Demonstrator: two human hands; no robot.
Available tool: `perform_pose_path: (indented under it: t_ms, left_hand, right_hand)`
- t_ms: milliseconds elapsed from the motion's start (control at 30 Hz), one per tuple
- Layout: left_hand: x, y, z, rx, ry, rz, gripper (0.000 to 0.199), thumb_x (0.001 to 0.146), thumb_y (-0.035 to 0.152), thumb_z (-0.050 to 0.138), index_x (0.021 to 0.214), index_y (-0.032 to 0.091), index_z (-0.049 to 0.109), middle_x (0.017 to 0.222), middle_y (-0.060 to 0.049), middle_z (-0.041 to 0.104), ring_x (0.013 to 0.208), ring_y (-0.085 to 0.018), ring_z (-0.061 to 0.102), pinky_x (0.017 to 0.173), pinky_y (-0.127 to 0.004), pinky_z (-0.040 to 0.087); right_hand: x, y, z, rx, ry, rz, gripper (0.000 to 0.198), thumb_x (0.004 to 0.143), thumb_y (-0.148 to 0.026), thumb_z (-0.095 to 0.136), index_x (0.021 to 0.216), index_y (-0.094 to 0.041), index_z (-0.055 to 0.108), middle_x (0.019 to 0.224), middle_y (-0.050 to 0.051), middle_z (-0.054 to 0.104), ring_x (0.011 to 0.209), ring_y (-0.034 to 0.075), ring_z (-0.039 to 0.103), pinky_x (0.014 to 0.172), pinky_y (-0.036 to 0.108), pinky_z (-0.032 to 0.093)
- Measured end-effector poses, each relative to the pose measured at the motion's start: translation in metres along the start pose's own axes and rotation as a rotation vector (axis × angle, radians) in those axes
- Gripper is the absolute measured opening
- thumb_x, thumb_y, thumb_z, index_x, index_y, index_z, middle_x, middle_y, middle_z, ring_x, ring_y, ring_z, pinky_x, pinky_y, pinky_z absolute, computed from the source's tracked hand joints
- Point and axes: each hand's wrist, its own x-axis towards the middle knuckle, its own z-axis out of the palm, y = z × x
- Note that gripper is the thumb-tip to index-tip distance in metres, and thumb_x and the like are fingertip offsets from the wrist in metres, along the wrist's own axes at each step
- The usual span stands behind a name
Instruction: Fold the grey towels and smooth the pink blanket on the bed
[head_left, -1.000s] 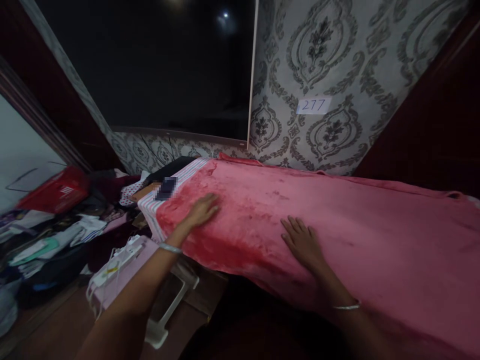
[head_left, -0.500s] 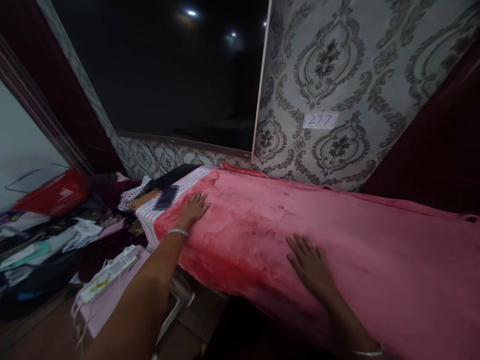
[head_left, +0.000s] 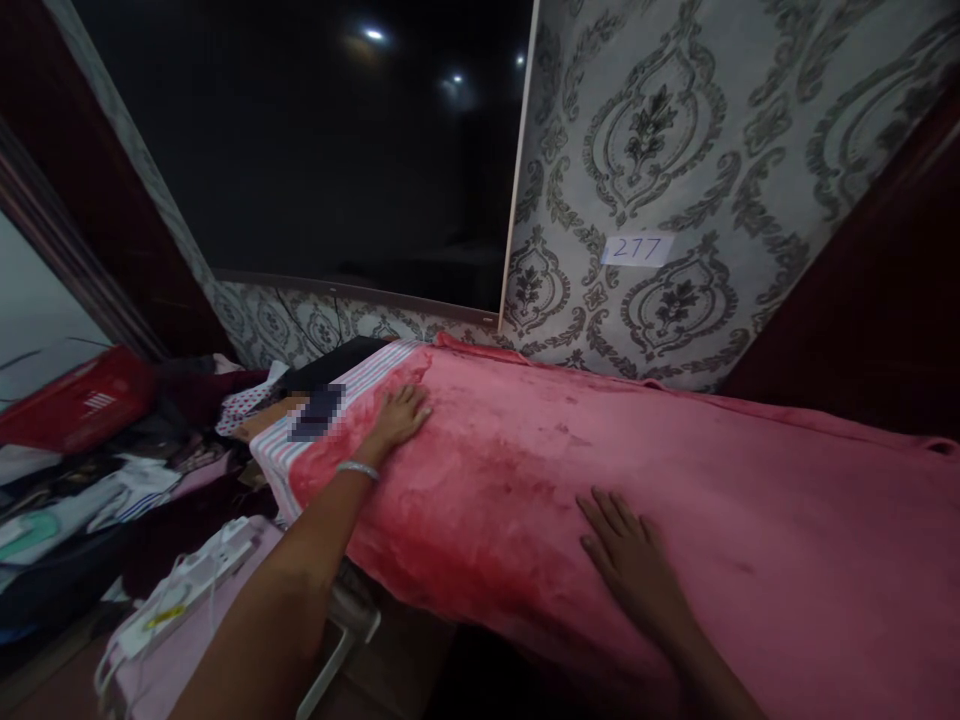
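A pink plush blanket (head_left: 517, 440) lies spread over a long surface against the wall, its front edge hanging down. My left hand (head_left: 401, 415) rests flat on its left part, fingers spread, with a bracelet at the wrist. Further right and closer to me, my right hand (head_left: 626, 550) is also laid flat on the pink pile, fingers apart. Darker red smears of brushed pile show around and between the hands. Beyond the blanket's left edge is a striped cloth (head_left: 367, 375), with a blurred-out dark item (head_left: 316, 413) on it.
Piled clothes (head_left: 142, 490) and a red bag (head_left: 82, 400) are at the left. A white power strip (head_left: 187, 590) with cords lies on a pink surface near my left forearm. Behind the blanket stand a large dark television (head_left: 322, 150) and a patterned wall with a paper label (head_left: 637, 250).
My left hand has slid slightly to the right over the blanket. The right hand stays flat in nearly the same spot. The view has shifted a little.
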Motion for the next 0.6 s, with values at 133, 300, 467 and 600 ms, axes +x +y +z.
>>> perform_pose_path:
  t_ms: [133,300,467,600]
  left_hand:
    - [0.021,0.008,0.009,-0.013,-0.068,0.024,0.06,0.1,0.051,0.036,0.153,0.025,0.044,0.164,-0.011,0.037,0.153,-0.03,0.03,0.122,-0.057,0.023]
    - [0.035,-0.019,0.01,0.034,-0.046,-0.178,0.064,0.1,0.05,0.03,0.154,0.017,0.043,0.163,-0.02,0.035,0.152,-0.036,0.029,0.119,-0.064,0.024]
    - [0.044,-0.04,0.002,0.099,-0.062,-0.267,0.065,0.1,0.048,0.03,0.152,0.011,0.043,0.16,-0.024,0.039,0.15,-0.035,0.033,0.118,-0.065,0.024]
    - [0.049,-0.01,-0.007,0.155,-0.022,-0.247,0.065,0.1,0.047,0.032,0.145,0.004,0.05,0.157,-0.029,0.04,0.153,-0.038,0.026,0.121,-0.067,0.016]
  right_hand:
    - [-0.001,0.002,0.002,-0.001,0.016,-0.009,0.056,0.1,-0.041,0.031,0.153,-0.033,0.047,0.162,0.004,0.04,0.151,0.03,0.034,0.119,0.061,0.027]
    - [-0.002,0.001,-0.003,0.0,-0.006,-0.003,0.056,0.101,-0.044,0.032,0.154,-0.033,0.046,0.163,0.003,0.038,0.151,0.03,0.032,0.119,0.06,0.027]
    - [-0.001,-0.003,-0.01,0.007,-0.059,0.003,0.056,0.101,-0.042,0.032,0.155,-0.031,0.046,0.165,0.004,0.034,0.152,0.03,0.03,0.12,0.061,0.026]
    - [-0.001,-0.005,-0.012,0.013,-0.048,0.012,0.055,0.102,-0.04,0.034,0.155,-0.03,0.046,0.165,0.004,0.033,0.152,0.03,0.03,0.121,0.061,0.024]
